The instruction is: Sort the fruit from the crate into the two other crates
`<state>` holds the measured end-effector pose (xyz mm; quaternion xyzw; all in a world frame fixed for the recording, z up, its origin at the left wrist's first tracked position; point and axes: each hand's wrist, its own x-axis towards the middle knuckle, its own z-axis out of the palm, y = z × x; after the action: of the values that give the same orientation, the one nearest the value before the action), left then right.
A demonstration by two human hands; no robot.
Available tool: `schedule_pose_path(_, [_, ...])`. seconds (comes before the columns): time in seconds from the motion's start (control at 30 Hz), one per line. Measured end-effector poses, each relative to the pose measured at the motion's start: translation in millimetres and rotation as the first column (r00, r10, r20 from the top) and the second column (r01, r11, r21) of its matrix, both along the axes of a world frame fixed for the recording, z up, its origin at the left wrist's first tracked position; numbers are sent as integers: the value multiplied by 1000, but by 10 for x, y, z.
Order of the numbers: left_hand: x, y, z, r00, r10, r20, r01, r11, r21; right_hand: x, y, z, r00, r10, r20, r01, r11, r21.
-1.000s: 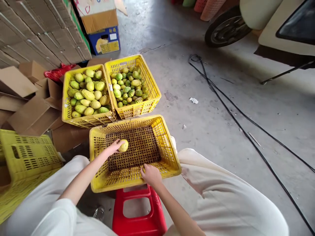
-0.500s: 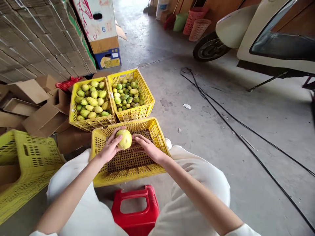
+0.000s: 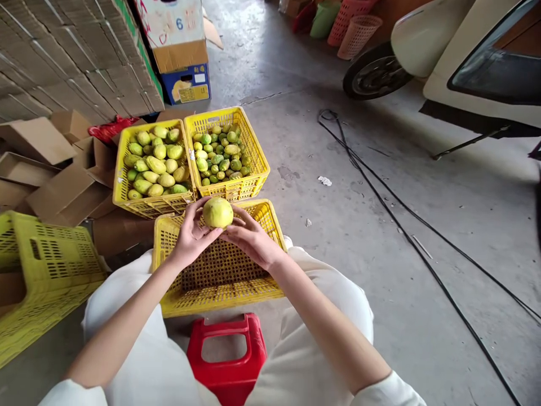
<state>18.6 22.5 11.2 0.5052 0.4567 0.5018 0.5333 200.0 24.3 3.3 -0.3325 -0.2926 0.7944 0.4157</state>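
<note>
A round yellow-green fruit (image 3: 217, 212) is held up between both of my hands. My left hand (image 3: 191, 234) cups it from the left and below. My right hand (image 3: 249, 238) touches it from the right, fingers curled round it. Beneath the hands sits an empty yellow plastic crate (image 3: 220, 282) between my knees. Two more yellow crates stand beyond it: the left one (image 3: 122, 192) holds several larger yellow-green fruits, the right one (image 3: 257, 163) holds several smaller greener fruits.
A red plastic stool (image 3: 228, 361) is under me. Another yellow crate (image 3: 42, 270) lies at the left beside loose cardboard boxes (image 3: 51, 169) and stacked flat cartons (image 3: 76, 56). Black cables (image 3: 401, 208) run across the concrete floor; a scooter (image 3: 443, 51) is parked at the upper right.
My left hand lifted the fruit out of the empty crate. My right hand left the crate's near rim and came up to hold the fruit too.
</note>
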Motion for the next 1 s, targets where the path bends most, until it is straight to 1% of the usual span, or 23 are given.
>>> schedule_pose_path(0.07, [-15, 18, -14, 981, 67, -181, -36, 985, 168, 33, 36, 17, 994, 4, -111, -17, 994, -108])
schedule_pose_path(0.1, [-29, 25, -19, 960, 79, -269, -11, 970, 245, 39, 44, 17, 990, 4, -144, -25, 990, -141])
schedule_pose_path(0.13, [-45, 29, -25, 937, 64, -343, 44, 953, 298, 38, 47, 13, 987, 2, -162, -28, 987, -160])
schedule_pose_path(0.17, [-62, 32, -32, 919, 23, -394, 115, 939, 324, 30, 45, 5, 986, -4, -169, -25, 985, -171])
schedule_pose_path(0.23, [-95, 37, -60, 908, -97, -407, 233, 926, 299, 0, 42, -24, 986, -33, -162, 3, 982, -186])
schedule_pose_path(0.27, [-108, 40, -80, 915, -150, -374, 258, 931, 258, -17, 44, -45, 986, -57, -155, 26, 980, -197])
schedule_pose_path(0.33, [-126, 53, -128, 946, -198, -258, 234, 965, 118, -48, 65, -98, 986, -105, -132, 74, 972, -224])
schedule_pose_path(0.37, [-127, 62, -151, 964, -192, -187, 198, 980, 13, -62, 81, -128, 985, -126, -114, 97, 968, -230])
schedule_pose_path(0.4, [-121, 73, -171, 978, -179, -106, 167, 980, -109, -75, 99, -157, 986, -137, -92, 113, 968, -226])
schedule_pose_path(0.43, [-106, 84, -187, 987, -161, -10, 154, 959, -239, -88, 115, -184, 988, -139, -65, 123, 970, -208])
schedule_pose_path(0.47, [-83, 92, -198, 986, -134, 103, 163, 916, -366, -103, 129, -206, 989, -142, -36, 134, 975, -177])
schedule_pose_path(0.5, [-51, 98, -207, 970, -95, 224, 193, 861, -471, -118, 138, -221, 989, -150, -8, 147, 981, -130])
schedule_pose_path(0.53, [-12, 101, -214, 942, -43, 334, 231, 804, -547, -132, 142, -227, 987, -157, 17, 158, 985, -68])
schedule_pose_path(0.57, [31, 102, -221, 907, 22, 421, 258, 761, -595, -143, 143, -224, 986, -159, 44, 159, 987, 10])
schedule_pose_path(0.6, [74, 102, -229, 875, 94, 474, 259, 736, -625, -151, 143, -215, 984, -159, 79, 151, 983, 103])
schedule_pose_path(0.63, [114, 103, -241, 851, 163, 499, 240, 726, -645, -153, 144, -201, 979, -162, 121, 135, 970, 202])
schedule_pose_path(0.7, [174, 111, -271, 821, 258, 509, 181, 728, -661, -144, 152, -179, 958, -188, 216, 99, 925, 368])
schedule_pose_path(0.73, [191, 117, -288, 812, 282, 511, 161, 733, -661, -136, 159, -177, 942, -211, 262, 87, 906, 415])
schedule_pose_path(0.77, [199, 125, -302, 807, 291, 514, 151, 740, -655, -130, 165, -185, 924, -232, 305, 82, 898, 433])
schedule_pose_path(0.83, [197, 138, -318, 807, 283, 519, 142, 759, -636, -126, 169, -224, 900, -213, 381, 57, 923, 381])
schedule_pose_path(0.9, [181, 146, -305, 812, 255, 525, 153, 775, -613, -138, 153, -277, 892, -122, 434, -1, 962, 273])
schedule_pose_path(0.97, [161, 147, -262, 811, 220, 542, 192, 776, -601, -156, 124, -320, 903, -53, 426, -30, 982, 187])
schedule_pose_path(1.0, [150, 144, -233, 804, 208, 558, 217, 771, -599, -164, 112, -333, 912, -47, 408, -22, 986, 164])
